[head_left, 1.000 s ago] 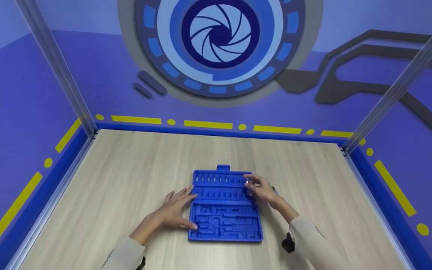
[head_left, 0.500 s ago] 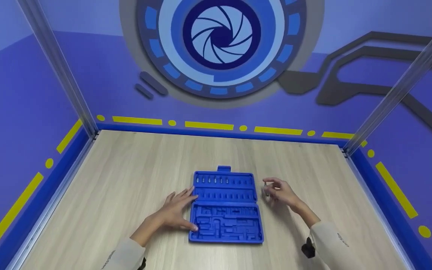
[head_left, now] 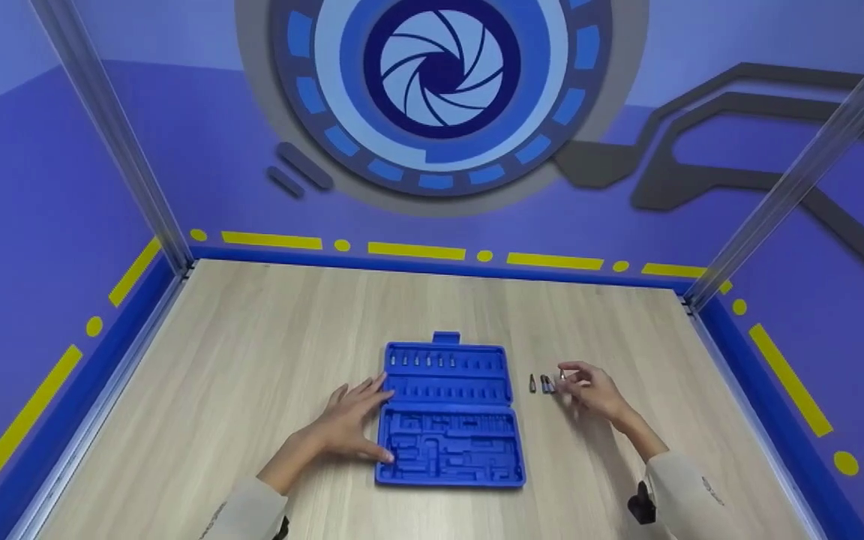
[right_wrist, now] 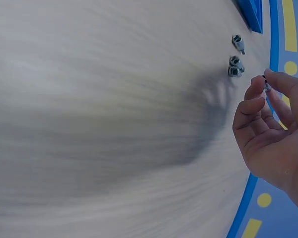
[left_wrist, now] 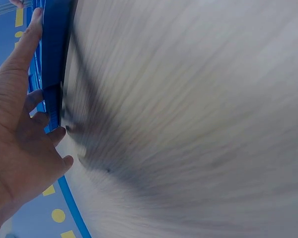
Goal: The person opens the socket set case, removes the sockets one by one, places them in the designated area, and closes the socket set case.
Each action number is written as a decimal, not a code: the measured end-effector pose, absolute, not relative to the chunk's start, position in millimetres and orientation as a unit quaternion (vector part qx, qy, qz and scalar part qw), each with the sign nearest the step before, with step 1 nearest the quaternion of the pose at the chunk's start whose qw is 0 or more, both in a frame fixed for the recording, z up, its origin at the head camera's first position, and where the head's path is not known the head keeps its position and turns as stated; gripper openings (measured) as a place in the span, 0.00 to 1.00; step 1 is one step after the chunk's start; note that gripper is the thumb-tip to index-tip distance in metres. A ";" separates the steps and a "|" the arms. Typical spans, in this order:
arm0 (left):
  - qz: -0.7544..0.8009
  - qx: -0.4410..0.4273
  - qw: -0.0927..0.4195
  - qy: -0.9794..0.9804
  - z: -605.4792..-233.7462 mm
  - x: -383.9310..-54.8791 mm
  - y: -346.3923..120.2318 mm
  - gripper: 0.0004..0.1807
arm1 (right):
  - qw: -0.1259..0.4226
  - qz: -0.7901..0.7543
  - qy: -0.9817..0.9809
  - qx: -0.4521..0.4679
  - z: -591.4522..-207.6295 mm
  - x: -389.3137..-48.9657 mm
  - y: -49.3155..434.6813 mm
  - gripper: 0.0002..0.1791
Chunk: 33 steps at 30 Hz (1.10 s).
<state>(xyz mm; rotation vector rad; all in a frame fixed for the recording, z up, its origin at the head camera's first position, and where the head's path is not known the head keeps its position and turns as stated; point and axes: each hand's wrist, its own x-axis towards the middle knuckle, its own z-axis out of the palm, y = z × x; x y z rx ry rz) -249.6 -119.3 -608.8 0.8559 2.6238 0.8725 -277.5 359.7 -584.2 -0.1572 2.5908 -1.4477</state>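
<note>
A blue plastic tool case (head_left: 443, 406) lies unfolded on the table, its moulded slots facing up. In the left part of its far row stand several small metal screwdriver bits (head_left: 417, 360). My left hand (head_left: 347, 424) rests along the case's left side, fingers spread and thumb on the near half. To the right of the case, my right hand (head_left: 595, 391) pinches a screwdriver bit (right_wrist: 267, 86) between thumb and fingertip, above the table. Beside those fingertips, a few loose bits (right_wrist: 237, 64) lie on the table, with another single bit (head_left: 532, 383) nearer the case.
The wooden table (head_left: 282, 322) is bounded by blue printed walls (head_left: 177, 150) at the back and sides. Metal posts (head_left: 113, 127) rise at the back corners. A latch tab (head_left: 446, 337) sticks out from the far edge of the case.
My right hand has moved right from the case's far row, carrying the pinched bit out over the table and uncovering the loose bits there. My left hand stays in place.
</note>
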 end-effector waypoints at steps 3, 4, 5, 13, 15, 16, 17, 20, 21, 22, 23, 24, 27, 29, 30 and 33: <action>0.299 0.293 0.124 0.900 -609.3 -249.7 -119.1 0.62 | 0.080 -0.468 0.878 -0.061 -586.8 -276.4 364.6 0.22; 0.299 0.292 0.125 0.900 -609.4 -249.2 -119.5 0.62 | 0.080 -0.462 0.881 -0.064 -588.2 -276.1 365.4 0.21; 0.300 0.290 0.126 0.900 -609.5 -248.9 -119.9 0.62 | 0.080 -0.458 0.883 -0.066 -589.6 -275.8 366.2 0.21; 0.301 0.287 0.129 0.900 -607.7 -248.6 -119.9 0.62 | 0.074 -0.431 0.897 -0.062 -600.2 -274.1 372.0 0.19; 0.300 0.288 0.131 0.900 -607.2 -248.8 -119.3 0.62 | 0.069 -0.423 0.902 -0.057 -602.5 -274.1 372.2 0.19; 0.300 0.288 0.131 0.900 -607.0 -248.9 -118.8 0.62 | 0.066 -0.419 0.904 -0.056 -603.3 -274.3 371.9 0.19; 0.300 0.289 0.130 0.900 -606.7 -248.9 -118.6 0.62 | 0.061 -0.414 0.906 -0.057 -604.1 -274.8 371.4 0.19; 0.299 0.289 0.130 0.900 -605.9 -248.7 -118.6 0.62 | 0.043 -0.399 0.914 -0.055 -605.9 -277.0 367.2 0.19; 0.298 0.287 0.131 0.901 -605.8 -248.5 -118.8 0.62 | 0.038 -0.393 0.917 -0.055 -606.3 -277.8 365.6 0.18; 0.298 0.287 0.130 0.901 -605.8 -248.4 -118.8 0.62 | 0.032 -0.386 0.920 -0.055 -606.5 -278.6 364.0 0.18; 0.298 0.286 0.131 0.901 -605.8 -248.3 -118.8 0.62 | 0.028 -0.379 0.923 -0.053 -606.4 -279.4 362.4 0.17; 0.298 0.285 0.131 0.902 -606.0 -248.3 -118.9 0.62 | 0.025 -0.373 0.926 -0.051 -606.1 -280.0 360.7 0.17; 0.299 0.282 0.134 0.902 -606.8 -248.2 -119.3 0.62 | 0.023 -0.357 0.933 -0.047 -605.5 -281.0 357.3 0.17; 0.300 0.281 0.135 0.901 -607.3 -248.5 -119.4 0.62 | 0.022 -0.354 0.934 -0.041 -604.7 -280.6 355.7 0.17; 0.300 0.282 0.135 0.901 -607.6 -248.6 -119.4 0.62 | 0.022 -0.353 0.935 -0.040 -604.5 -280.4 355.2 0.17; 0.299 0.282 0.134 0.901 -608.2 -248.8 -119.4 0.62 | 0.021 -0.353 0.934 -0.039 -605.0 -280.3 354.8 0.17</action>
